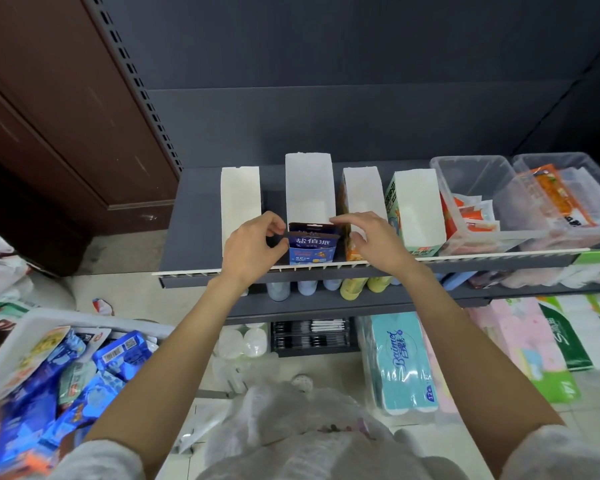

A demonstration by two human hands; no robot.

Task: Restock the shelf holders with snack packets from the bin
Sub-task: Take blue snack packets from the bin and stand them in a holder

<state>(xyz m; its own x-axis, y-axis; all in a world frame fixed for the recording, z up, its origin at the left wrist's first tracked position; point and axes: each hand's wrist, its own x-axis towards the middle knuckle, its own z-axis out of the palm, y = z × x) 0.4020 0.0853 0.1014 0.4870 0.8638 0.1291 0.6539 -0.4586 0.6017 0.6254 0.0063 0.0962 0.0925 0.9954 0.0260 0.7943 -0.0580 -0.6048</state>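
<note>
Several white cardboard holders stand in a row on the dark shelf [194, 216]. Blue snack packets [312, 249] stand upright at the front of the second holder [309, 188]. My left hand [253, 245] pinches the top left edge of a blue packet. My right hand [364, 237] touches the top right corner of the packets with its fingertips, fingers lightly curved. The white bin [25, 327] at the lower left holds several blue and mixed snack packets [118, 358].
The leftmost holder [239, 195] stands left of my left hand. Two more holders [362, 192] [418, 206] and clear plastic tubs [478, 178] with orange packets lie to the right. Bottles, tissue packs [400, 362] and paper rolls fill the lower shelves and floor.
</note>
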